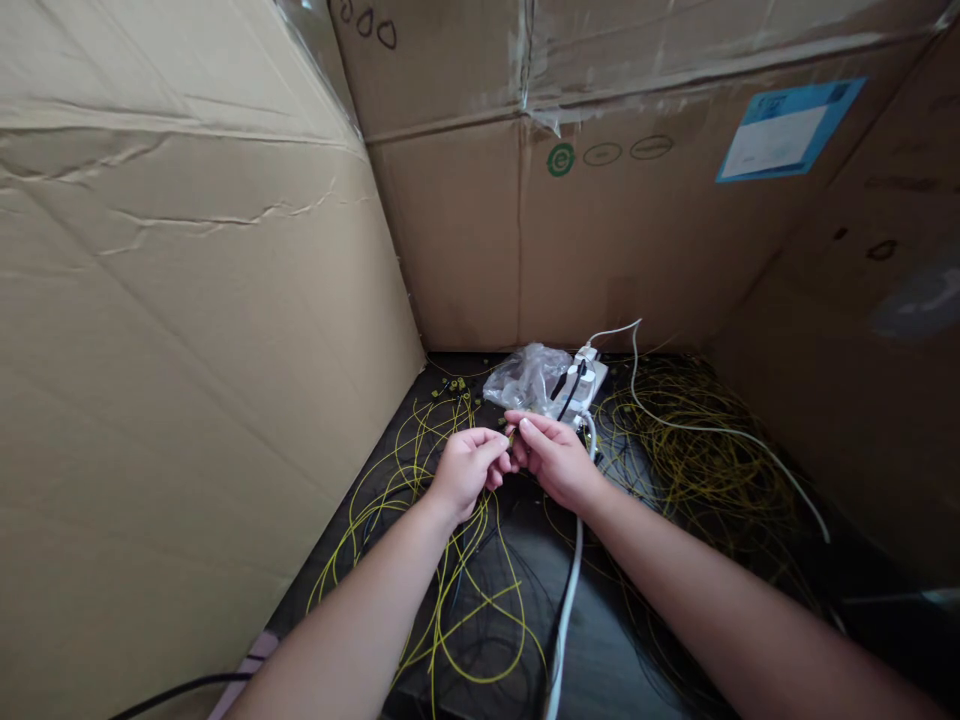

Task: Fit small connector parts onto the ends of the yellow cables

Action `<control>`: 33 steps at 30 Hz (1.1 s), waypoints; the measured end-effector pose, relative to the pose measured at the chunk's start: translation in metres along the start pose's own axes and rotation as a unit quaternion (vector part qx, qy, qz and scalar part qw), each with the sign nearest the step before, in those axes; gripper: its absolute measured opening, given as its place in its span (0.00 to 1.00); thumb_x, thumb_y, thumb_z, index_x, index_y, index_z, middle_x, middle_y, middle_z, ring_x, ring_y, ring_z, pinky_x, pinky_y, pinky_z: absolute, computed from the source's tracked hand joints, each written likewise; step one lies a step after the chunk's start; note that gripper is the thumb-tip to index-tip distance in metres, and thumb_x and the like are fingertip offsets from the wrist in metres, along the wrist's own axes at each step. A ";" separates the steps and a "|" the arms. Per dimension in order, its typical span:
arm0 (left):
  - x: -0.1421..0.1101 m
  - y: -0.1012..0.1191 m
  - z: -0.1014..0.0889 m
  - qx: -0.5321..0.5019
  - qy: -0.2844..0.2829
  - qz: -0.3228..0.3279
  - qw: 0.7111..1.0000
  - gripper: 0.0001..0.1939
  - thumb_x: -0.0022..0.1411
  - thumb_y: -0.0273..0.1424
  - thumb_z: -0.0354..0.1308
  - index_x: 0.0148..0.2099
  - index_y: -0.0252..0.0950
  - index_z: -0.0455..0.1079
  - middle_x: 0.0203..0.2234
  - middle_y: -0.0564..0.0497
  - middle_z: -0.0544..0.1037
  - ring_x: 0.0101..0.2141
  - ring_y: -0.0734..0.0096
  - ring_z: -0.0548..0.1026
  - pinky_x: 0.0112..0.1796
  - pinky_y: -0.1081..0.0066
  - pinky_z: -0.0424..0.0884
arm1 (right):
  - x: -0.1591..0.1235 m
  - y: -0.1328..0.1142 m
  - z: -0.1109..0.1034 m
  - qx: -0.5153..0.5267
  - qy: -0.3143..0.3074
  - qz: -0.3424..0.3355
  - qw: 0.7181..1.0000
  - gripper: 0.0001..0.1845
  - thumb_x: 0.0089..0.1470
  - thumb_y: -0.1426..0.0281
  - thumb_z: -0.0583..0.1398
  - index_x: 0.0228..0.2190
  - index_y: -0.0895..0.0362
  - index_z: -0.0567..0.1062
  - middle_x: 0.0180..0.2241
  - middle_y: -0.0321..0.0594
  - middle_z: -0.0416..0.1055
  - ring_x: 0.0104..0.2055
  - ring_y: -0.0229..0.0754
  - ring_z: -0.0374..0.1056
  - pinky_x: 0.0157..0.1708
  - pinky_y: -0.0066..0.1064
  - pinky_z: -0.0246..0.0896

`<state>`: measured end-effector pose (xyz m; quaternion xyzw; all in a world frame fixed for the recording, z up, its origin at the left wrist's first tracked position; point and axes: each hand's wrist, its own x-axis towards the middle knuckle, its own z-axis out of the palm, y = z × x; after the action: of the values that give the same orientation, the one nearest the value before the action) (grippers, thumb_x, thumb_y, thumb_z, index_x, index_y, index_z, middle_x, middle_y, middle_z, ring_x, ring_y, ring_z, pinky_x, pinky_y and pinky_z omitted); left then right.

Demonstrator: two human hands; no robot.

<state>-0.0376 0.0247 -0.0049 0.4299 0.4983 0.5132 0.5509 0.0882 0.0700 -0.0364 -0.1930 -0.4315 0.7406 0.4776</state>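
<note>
My left hand [472, 466] and my right hand [556, 458] meet over the dark tabletop, thumbs and fingertips pinched close together. Between the fingertips shows a tiny dark and yellowish bit, too small to name. Loose thin yellow wires [480, 678] spread in loops beneath and in front of my left hand; whether one strand runs into its fingers I cannot tell. Just beyond the fingertips lies a crumpled clear plastic bag [528, 374]. A white power strip [594, 378] with plugs in it sits behind my right hand, partly covered by it.
Cardboard walls [457, 240] enclose the dark table [600, 640] at left, back and right. A large tangle of yellow wire [697, 440] lies on the right. Small yellow pieces [454, 386] lie at the back left. A white cable [574, 590] runs toward me; a thinner white cord [720, 430] crosses the tangle.
</note>
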 end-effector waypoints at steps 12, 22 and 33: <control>0.001 -0.003 -0.002 0.019 -0.009 0.018 1.000 0.12 0.52 0.34 0.56 0.23 0.31 0.66 0.16 0.52 0.70 0.13 0.82 0.62 0.14 0.79 0.53 | 0.000 0.001 0.000 -0.016 0.007 -0.001 1.000 0.15 0.50 0.64 0.60 0.40 0.57 0.72 0.28 0.37 0.67 0.21 0.30 0.58 0.21 0.26 0.55; -0.001 -0.001 -0.001 0.020 -0.012 0.022 0.999 0.11 0.52 0.34 0.56 0.23 0.31 0.67 0.16 0.52 0.70 0.13 0.82 0.62 0.15 0.79 0.53 | 0.000 0.000 0.001 -0.010 0.008 0.001 1.000 0.15 0.49 0.64 0.60 0.40 0.56 0.73 0.30 0.37 0.67 0.21 0.30 0.58 0.21 0.26 0.55; 0.000 0.001 -0.001 -0.002 0.014 0.019 1.000 0.10 0.51 0.35 0.57 0.25 0.32 0.66 0.15 0.53 0.69 0.13 0.82 0.61 0.15 0.79 0.53 | -0.001 -0.001 0.002 -0.011 -0.001 -0.001 1.000 0.16 0.50 0.64 0.59 0.41 0.58 0.71 0.18 0.32 0.62 0.19 0.32 0.58 0.20 0.27 0.56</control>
<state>-0.0387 0.0245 -0.0041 0.4313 0.4968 0.5306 0.5344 0.0876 0.0688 -0.0344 -0.1970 -0.4408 0.7354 0.4755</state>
